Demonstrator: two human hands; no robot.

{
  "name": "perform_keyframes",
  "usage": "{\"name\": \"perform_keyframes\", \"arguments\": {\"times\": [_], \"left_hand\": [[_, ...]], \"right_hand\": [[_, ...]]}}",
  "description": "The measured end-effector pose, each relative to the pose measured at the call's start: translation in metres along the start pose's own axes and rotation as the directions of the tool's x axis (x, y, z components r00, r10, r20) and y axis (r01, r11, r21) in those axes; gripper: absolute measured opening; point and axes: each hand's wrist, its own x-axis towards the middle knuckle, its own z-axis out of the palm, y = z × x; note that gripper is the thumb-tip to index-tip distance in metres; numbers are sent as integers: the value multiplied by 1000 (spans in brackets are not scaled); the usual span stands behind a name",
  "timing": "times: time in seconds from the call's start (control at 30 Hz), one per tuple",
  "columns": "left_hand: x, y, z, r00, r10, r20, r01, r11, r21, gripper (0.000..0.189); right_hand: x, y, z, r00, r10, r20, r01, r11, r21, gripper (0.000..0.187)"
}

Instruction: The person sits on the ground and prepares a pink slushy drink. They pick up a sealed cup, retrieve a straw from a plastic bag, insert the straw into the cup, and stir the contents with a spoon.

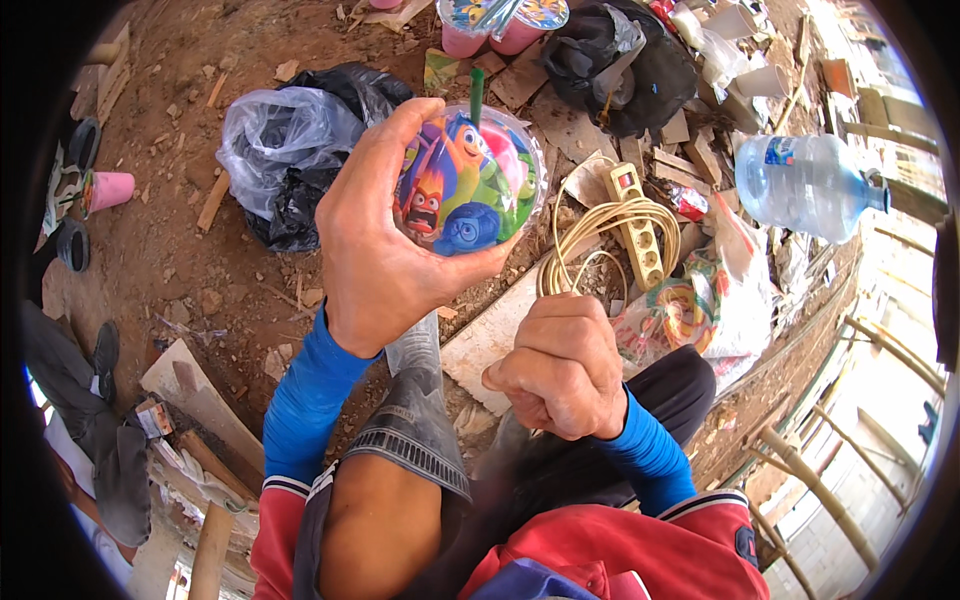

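Observation:
My left hand (382,232) is wrapped around a plastic cup (538,176) whose sealed film lid (457,191) carries printed cartoon characters. Up through the lid's far side sticks a green straw (477,97). The cup is held lid towards me, so its lower part is hidden. Lower and to the right, my right hand (559,367) is curled into a fist above my knee, apart from the cup, and nothing shows in it. Just beyond the fist lies a coiled cable (559,262) with a power strip (637,240).
Black and clear plastic bags (289,142) lie at left, another black bag (622,67) beyond. Pink drink cups (463,41) stand at the far edge. At right are a large water bottle (802,184) and a printed plastic bag (727,300). A person's trouser leg (112,442) shows at left.

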Motion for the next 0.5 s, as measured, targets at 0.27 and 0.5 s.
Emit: {"name": "perform_keyframes", "arguments": {"times": [0.27,0.5], "left_hand": [[7,4,-10,993,108,-44,-104,991,87,93],[1,3,-6,991,114,-66,-112,993,38,91]], "right_hand": [[47,18,-3,935,313,-169,-336,933,-129,36],[63,12,15,915,398,-69,-404,907,-120,29]]}}
